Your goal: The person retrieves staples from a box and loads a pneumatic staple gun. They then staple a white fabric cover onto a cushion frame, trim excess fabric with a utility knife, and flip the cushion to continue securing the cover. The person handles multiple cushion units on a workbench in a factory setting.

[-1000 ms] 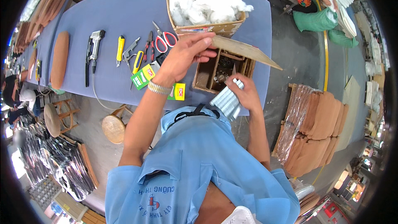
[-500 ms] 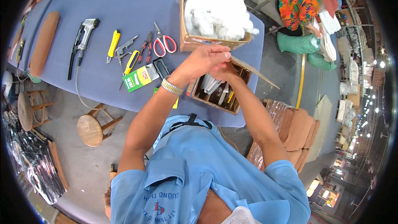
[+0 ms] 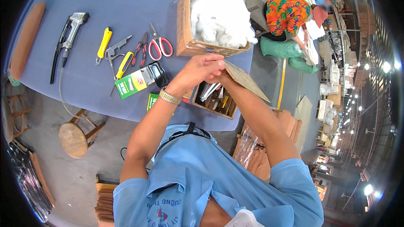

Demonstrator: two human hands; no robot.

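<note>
Left hand [image 3: 206,70] and right hand [image 3: 223,79], twelve o'clock of the brown, open-topped wooden box [image 3: 212,109]; tilted, flat, grey-brown board [image 3: 248,81], one o'clock. I cannot tell either grip; I would steady the board clear of both hands.

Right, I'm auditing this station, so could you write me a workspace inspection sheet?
Surface: smooth blue tabletop, tools laid out
Job's things: open brown wooden box holding silvery strips; flat wooden lid raised
Clutter: red-handled metal scissors, yellow plastic cutter, green cardboard carton
Hands: left hand at the lid's edge, grip unclear; right hand over the box, mostly hidden
Cables: thin pale hose from silver metal tool, past the tabletop's edge
Surroundings: round wooden stool; person in orange patterned shirt; green sack
</note>
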